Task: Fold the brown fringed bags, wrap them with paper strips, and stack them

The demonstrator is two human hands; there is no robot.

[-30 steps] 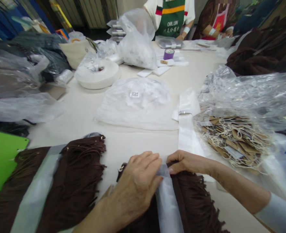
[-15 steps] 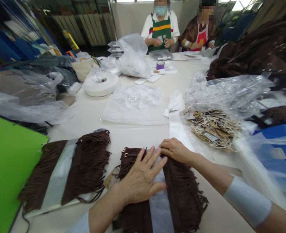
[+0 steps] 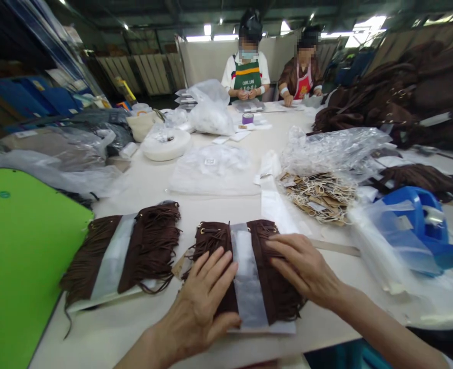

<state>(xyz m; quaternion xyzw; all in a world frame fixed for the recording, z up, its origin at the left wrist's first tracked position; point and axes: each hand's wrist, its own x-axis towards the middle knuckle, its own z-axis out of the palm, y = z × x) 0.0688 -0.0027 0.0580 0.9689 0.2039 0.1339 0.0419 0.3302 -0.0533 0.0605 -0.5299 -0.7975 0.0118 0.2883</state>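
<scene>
A dark brown fringed bag [image 3: 263, 256] lies flat at the near middle of the table, with a translucent grey strip [image 3: 249, 287] down its centre and a white sheet under it. My left hand [image 3: 207, 294] rests open on the bag's left half, fingers spread. On the right half lies my right hand [image 3: 305, 264], also open, its fingertips near the upper fringe. A brown tag [image 3: 181, 265] shows at the bag's left edge. To the left is a second fringed bag [image 3: 149, 246] with a similar strip.
A green panel [image 3: 22, 256] stands at left. Ahead are a clear plastic bag [image 3: 214, 171], a white roll [image 3: 166, 143] and a purple tape roll [image 3: 247, 118]. Stringed tags [image 3: 322, 197] and a blue dispenser [image 3: 414, 215] lie right. Two people work at the far side.
The view has tilted up. My right hand has moved from the bag's top middle to its right half. My left hand has shifted left off the strip, which now shows more fully.
</scene>
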